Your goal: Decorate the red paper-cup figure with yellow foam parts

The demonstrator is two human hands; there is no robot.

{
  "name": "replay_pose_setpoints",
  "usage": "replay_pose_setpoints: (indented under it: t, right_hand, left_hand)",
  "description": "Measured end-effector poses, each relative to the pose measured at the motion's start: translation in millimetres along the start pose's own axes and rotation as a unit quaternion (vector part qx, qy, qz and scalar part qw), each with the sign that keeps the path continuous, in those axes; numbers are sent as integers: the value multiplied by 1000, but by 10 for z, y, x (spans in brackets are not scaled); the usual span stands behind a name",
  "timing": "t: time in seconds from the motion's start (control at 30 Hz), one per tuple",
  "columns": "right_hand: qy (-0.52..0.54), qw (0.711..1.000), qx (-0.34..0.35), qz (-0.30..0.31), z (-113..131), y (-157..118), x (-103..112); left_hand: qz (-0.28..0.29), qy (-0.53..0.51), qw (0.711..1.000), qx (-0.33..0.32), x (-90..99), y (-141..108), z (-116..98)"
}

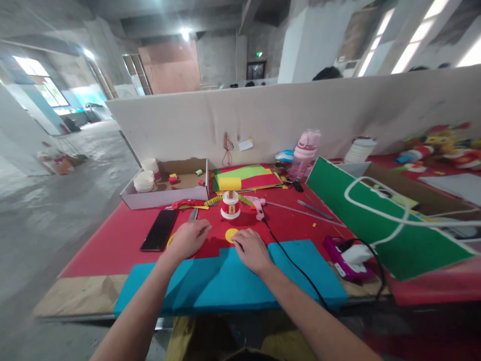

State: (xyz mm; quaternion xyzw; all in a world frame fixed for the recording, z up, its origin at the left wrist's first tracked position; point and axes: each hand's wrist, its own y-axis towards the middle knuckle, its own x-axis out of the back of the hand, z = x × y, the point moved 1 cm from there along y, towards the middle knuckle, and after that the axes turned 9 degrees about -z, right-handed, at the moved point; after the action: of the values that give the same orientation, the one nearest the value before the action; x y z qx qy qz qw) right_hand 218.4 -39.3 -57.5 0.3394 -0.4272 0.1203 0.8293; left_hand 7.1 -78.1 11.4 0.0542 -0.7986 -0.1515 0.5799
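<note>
My right hand has its fingers pinched together at the lower edge of a flat yellow paper disc. My left hand is low over the red tabletop with its fingers curled in; whatever they might hold is hidden. Another yellow piece peeks out beside the left wrist. Just beyond both hands stands a red and white paper-cup figure with a yellow paper roll above it. Folded yellow-green paper strips stretch out from its sides. A pink glue gun lies to its right.
A black phone and a grey blade-like tool lie left. Behind are an open box with paper cups, coloured sheets and a pink bottle. A green board and purple power strip stand right.
</note>
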Motion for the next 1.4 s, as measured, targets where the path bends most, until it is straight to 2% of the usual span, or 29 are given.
replay_pose_setpoints:
  t: [0.1, 0.2, 0.3, 0.47, 0.67, 0.87, 1.07, 1.4]
  right_hand:
    - [-7, 1000, 2, 3, 11, -1, 19]
    - [-16, 1000, 6, 4, 8, 0, 26]
    - [-12, 1000, 11, 3, -8, -2, 5]
    - [11, 1000, 2, -9, -44, 3, -29]
    - [28, 994, -50, -90, -156, 14, 81]
    - [-23, 995, -79, -59, -186, -16, 92]
    - [-55, 996, -60, -29, -146, -25, 42]
    - [-20, 997, -58, -52, -138, -38, 56]
  left_hand:
    - [14, -105, 993, -59, -300, 51, -144]
    - [-36, -179, 980, -74, -566, 60, -134]
    - [-70, -205, 972, -90, -694, 34, -89]
    - [-74, -209, 968, -117, -712, 4, -85]
    - [-83, -194, 972, -106, -709, 21, -65]
    - [-70, -108, 989, -71, -713, 23, -30]
    - [-65, -44, 993, -90, -763, 17, -23]
    - [-74, -92, 989, -90, -738, 4, -12]
